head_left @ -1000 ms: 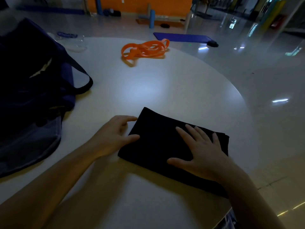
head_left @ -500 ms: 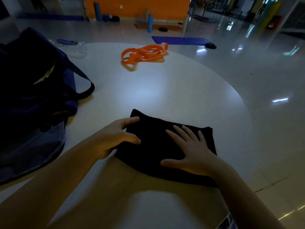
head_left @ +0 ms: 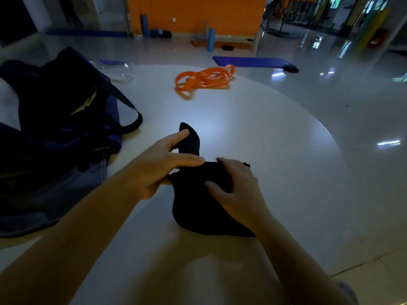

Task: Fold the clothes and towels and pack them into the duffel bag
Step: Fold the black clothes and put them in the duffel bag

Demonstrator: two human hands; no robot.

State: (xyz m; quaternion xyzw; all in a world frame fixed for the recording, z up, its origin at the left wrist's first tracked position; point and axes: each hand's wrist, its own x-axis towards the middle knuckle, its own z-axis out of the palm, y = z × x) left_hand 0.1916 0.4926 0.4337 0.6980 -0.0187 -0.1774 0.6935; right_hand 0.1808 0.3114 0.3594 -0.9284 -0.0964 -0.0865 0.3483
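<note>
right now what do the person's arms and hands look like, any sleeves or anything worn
Both forearms are bare up to the edge of the picture, with no sleeves in view. The left hand and right hand wear no gloves, and no watch, ring or bracelet shows on either wrist or the visible fingers. The dim light could hide small details.

**Black cloth half-folded, duffel waiting on the left**

From my head cam I've got a black cloth (head_left: pixel 202 208) lying on the white round table (head_left: pixel 275 150), near the front edge. It's a compact folded bundle, but its left end is lifted off the table and curls up to a point. Lighting is dim, so I can't tell if it's a towel or a garment, just plain black fabric.

The duffel bag (head_left: pixel 55 137) sits on the table's left side, well apart from the cloth. It's dark navy, slumped and soft, with its top gaping open and a black strap loop (head_left: pixel 130 115) flopped toward the middle of the table.
</note>
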